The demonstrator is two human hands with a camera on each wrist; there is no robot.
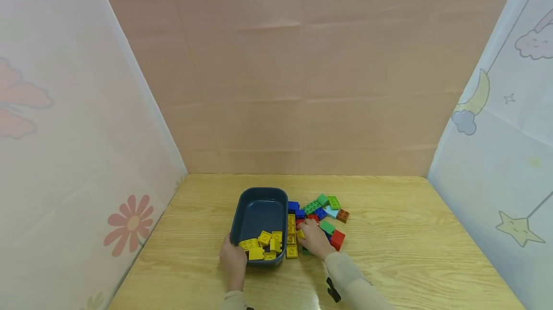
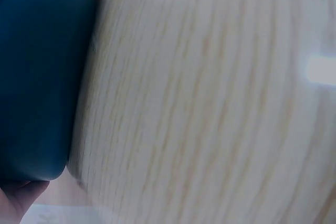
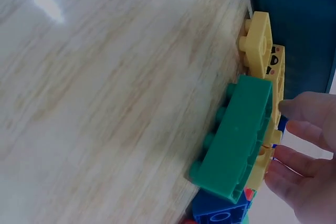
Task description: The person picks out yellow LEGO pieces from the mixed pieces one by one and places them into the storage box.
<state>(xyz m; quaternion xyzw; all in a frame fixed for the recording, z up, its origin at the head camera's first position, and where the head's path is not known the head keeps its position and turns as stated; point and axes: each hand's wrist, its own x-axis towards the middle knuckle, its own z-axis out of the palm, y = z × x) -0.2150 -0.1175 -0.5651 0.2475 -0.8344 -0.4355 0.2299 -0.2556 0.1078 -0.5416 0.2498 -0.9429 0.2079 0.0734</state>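
Observation:
My left hand (image 1: 233, 256) grips the near left side of a dark blue plastic bin (image 1: 236, 215). Several yellow bricks (image 1: 256, 253) lie loose in the bin's near end. To the right of the bin, my right hand (image 1: 317, 240) pinches a small yellow brick (image 1: 301, 234) between thumb and fingertips. A column of yellow bricks (image 1: 291, 226) stands along the bin's right wall. In the right wrist view, a long green brick (image 3: 233, 135) lies beside the fingers, with a blue brick (image 3: 218, 206) below it. The left wrist view catches the bin's outer wall (image 2: 42, 77).
A pile of mixed bricks spreads right of the bin: green (image 1: 312, 207), light blue (image 1: 331, 211), brown (image 1: 343, 215) and red (image 1: 337, 239). All rest on a wood-grain table (image 1: 402, 243). A brown backdrop (image 1: 302, 84) rises behind, with patterned sheets at both sides.

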